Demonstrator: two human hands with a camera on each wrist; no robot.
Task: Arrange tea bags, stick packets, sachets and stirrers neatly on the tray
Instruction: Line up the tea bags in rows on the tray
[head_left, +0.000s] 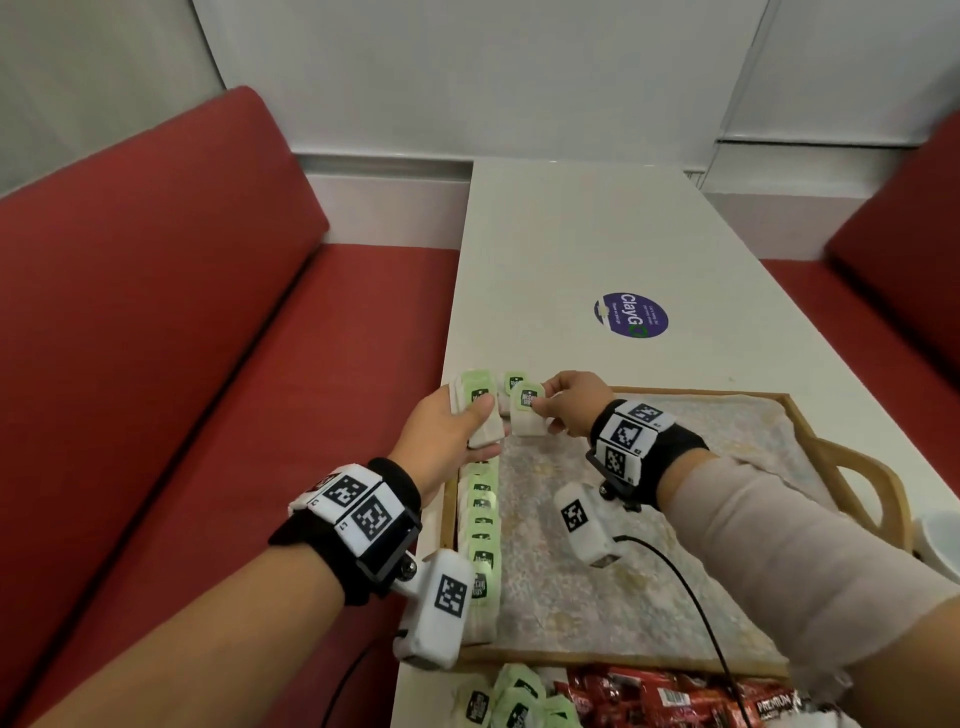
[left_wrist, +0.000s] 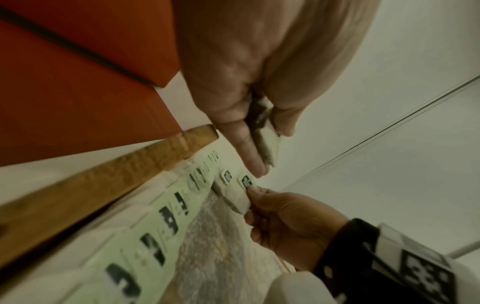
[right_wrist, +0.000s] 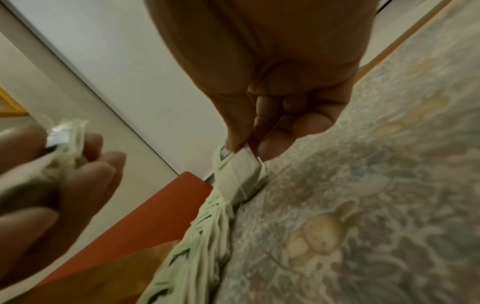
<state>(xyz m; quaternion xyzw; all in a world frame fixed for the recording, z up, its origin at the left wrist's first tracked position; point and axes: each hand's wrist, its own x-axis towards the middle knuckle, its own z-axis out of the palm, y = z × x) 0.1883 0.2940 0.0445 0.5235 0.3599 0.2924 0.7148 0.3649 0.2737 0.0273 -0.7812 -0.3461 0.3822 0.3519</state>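
Left hand (head_left: 453, 422): my fingers curl round a spare tea-bag stack (head_left: 475, 402), feeding the row.
Right hand (head_left: 574, 402): my thumb and finger pinch one tea bag (head_left: 527, 410), extending the row (head_left: 480, 540) along the tray (head_left: 852, 470) edge.

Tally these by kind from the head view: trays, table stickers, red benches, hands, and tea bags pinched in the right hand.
Tray: 1
Sticker: 1
Benches: 2, left bench and right bench
Hands: 2, left hand and right hand
Tea bag in the right hand: 1
Total: 7
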